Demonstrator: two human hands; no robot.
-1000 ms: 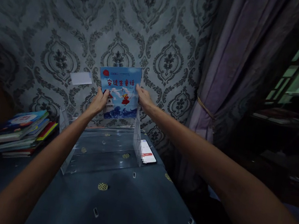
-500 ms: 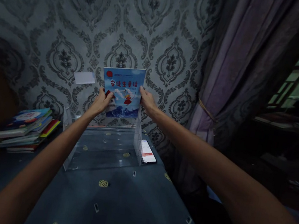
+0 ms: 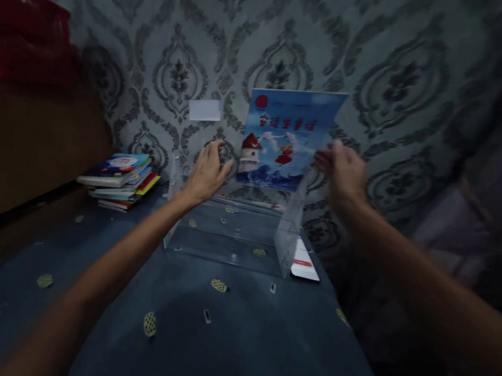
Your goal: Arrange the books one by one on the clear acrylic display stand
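Note:
A blue children's book (image 3: 278,164) with red Chinese characters on its cover is upright at the back of a clear acrylic rack (image 3: 220,259), in front of the wall. At the book's right edge is my right hand (image 3: 346,174), its fingers closed on that edge, slightly blurred. My left hand (image 3: 207,171) is off the book, just to its left above the rack, with fingers apart and nothing in them. Whether the book's bottom edge rests on the rack is hard to tell.
A stack of books (image 3: 121,180) lies left of the rack. Beside the rack's right side is a phone (image 3: 305,266) with a lit screen. A brown box (image 3: 24,146) with a red bag (image 3: 19,27) on top stands at the left. A patterned blue cloth (image 3: 234,357) covers the table.
My left hand has let go of the book and opened, moving away to its left. The view has turned left, so the rack and book appear farther right.

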